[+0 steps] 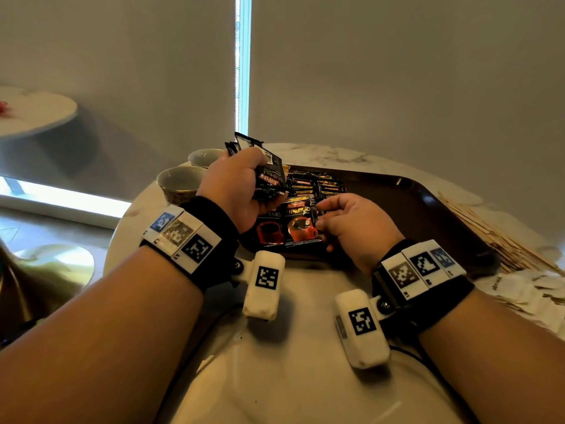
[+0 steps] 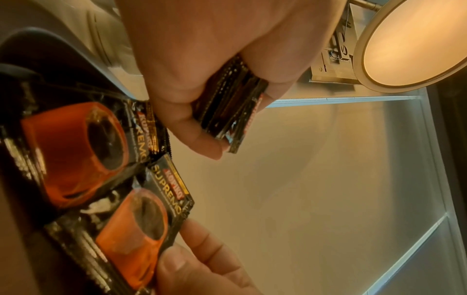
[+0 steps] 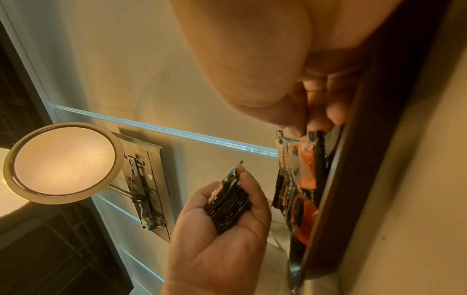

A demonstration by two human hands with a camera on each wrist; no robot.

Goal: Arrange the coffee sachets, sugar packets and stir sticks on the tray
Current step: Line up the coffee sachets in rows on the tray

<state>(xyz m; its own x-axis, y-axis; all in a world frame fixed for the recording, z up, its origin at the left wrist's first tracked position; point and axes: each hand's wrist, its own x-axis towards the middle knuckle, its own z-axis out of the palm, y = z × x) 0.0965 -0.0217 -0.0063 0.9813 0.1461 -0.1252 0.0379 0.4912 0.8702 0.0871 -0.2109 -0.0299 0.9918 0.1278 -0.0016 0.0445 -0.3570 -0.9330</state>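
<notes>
My left hand (image 1: 244,175) hovers over the tray's near left part and grips a stack of black coffee sachets (image 1: 269,175); the left wrist view shows the stack (image 2: 227,111) edge-on between thumb and fingers. Two sachets with orange cups lie side by side at the near edge of the brown tray (image 1: 412,206). My right hand (image 1: 319,215) pinches the right edge of the right-hand sachet (image 1: 301,223), also visible as the sachet (image 2: 141,229) in the left wrist view. A row of overlapping sachets (image 1: 315,182) lies further back on the tray.
Two ceramic cups (image 1: 180,182) stand left of the tray on the marble table. Wooden stir sticks (image 1: 489,237) lie in a pile right of the tray, with white sugar packets (image 1: 526,289) in front of them. A round wall lamp (image 3: 63,161) shows in the wrist views.
</notes>
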